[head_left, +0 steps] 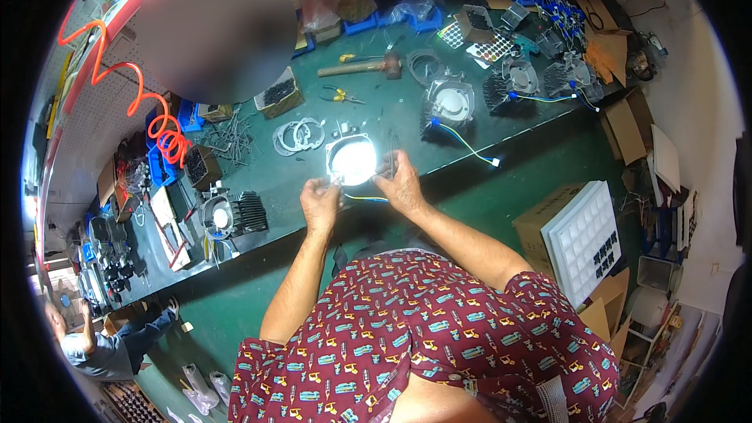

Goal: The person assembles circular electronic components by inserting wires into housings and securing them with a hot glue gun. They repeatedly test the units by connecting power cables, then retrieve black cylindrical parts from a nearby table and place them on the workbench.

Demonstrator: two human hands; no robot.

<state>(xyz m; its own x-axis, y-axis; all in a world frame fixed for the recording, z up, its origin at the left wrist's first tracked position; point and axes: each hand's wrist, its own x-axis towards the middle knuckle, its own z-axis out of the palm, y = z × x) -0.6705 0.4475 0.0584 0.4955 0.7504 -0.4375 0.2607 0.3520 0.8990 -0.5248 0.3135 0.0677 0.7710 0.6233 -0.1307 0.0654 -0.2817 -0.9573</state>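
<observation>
At the bench's front edge, my left hand (321, 202) grips the lower left side of a round metal motor housing (352, 160). My right hand (403, 183) is closed on its right side. Glare whitens the housing's round face, so its details are lost. Blue and yellow wires (365, 199) run out below it, between my hands. Just left of the housing lie flat metal rings (299, 137). Beyond it are pliers with yellow handles (341, 95) and a wooden-handled mallet (368, 68).
Finned motor units (449, 106) with wires stand along the right of the green bench; another finned unit (231, 214) sits left. Small boxes of parts (279, 95), blue bins (163, 166) and an orange coiled hose (133, 70) are about. A white tray (581, 241) stands right; a person (106, 348) works lower left.
</observation>
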